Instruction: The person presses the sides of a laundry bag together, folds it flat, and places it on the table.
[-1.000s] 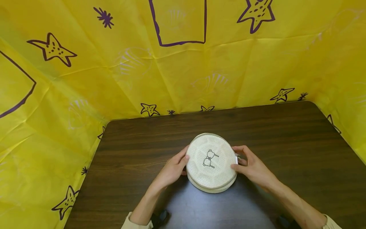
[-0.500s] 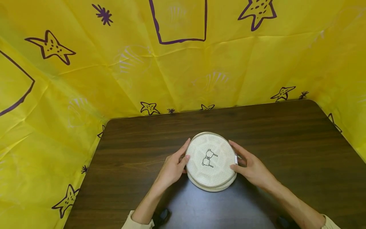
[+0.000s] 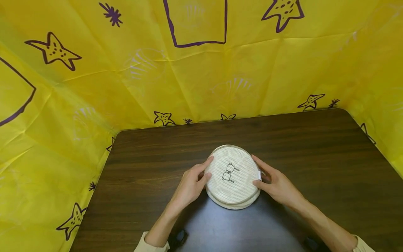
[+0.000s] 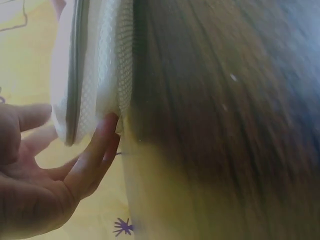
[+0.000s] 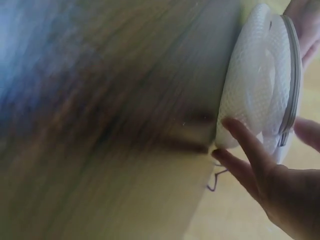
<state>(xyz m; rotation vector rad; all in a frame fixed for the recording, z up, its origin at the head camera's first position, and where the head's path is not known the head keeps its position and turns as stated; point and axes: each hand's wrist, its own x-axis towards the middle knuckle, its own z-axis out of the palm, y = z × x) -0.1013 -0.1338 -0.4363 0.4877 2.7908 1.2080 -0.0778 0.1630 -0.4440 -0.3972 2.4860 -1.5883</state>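
A round, cream-white mesh laundry bag (image 3: 234, 189) with a dark outline drawing on top lies near the middle of the table, between both hands. My left hand (image 3: 189, 185) grips its left rim, with thumb and one finger over the top edge; in the left wrist view other fingers touch the lower mesh side. At the right rim my right hand (image 3: 278, 185) holds the bag, thumb on the upper edge beside a small white tag (image 3: 259, 175). Its other fingers press the lower mesh in the right wrist view. A zipper (image 5: 294, 75) runs round the puffy side. The underside is hidden.
The dark wood-grain table (image 3: 151, 157) extends to both sides and behind the bag. Yellow cloth (image 3: 195, 80) printed with purple starfish hangs along its back and sides. A shiny reflection lies on the tabletop in front of the bag.
My left index finger has moved up over the bag's top edge. The right index finger has straightened along the upper right rim. The bag stays nearly in place.
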